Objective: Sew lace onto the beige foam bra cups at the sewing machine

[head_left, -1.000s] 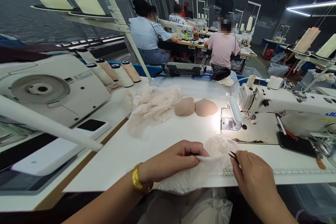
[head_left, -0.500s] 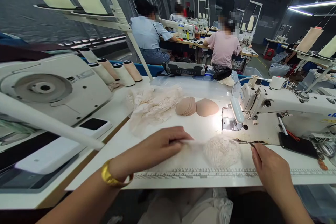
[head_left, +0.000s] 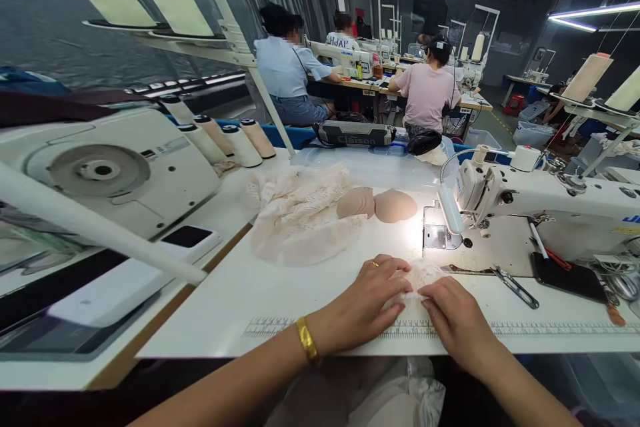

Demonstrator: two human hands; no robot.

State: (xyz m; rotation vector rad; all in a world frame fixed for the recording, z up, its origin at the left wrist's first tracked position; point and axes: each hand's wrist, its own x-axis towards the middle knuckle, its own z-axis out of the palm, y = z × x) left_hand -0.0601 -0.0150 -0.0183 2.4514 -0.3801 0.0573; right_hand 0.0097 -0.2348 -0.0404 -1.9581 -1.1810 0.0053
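A small cream lace piece (head_left: 419, 278) lies on the white table (head_left: 280, 293) just in front of the sewing machine's lit needle plate (head_left: 436, 236). My left hand (head_left: 367, 303), with a ring and a gold bracelet, rests curled on the piece's left side. My right hand (head_left: 453, 317) grips its right side with bent fingers. The two hands almost touch over the lace. Black thread snips (head_left: 515, 287) lie on the table to the right of my right hand, out of either hand.
A heap of cream lace (head_left: 305, 223) and two beige foam cups (head_left: 377, 205) sit further back. The white sewing machine (head_left: 550, 203) stands at right, with a black phone (head_left: 567, 278) beside it. Thread cones (head_left: 243, 143) stand at the back left. Several people sew in the background.
My right hand has laid the snips down on the table at right. My left hand carried a lace piece to the heap, and both hands now meet on the lace by the needle plate.
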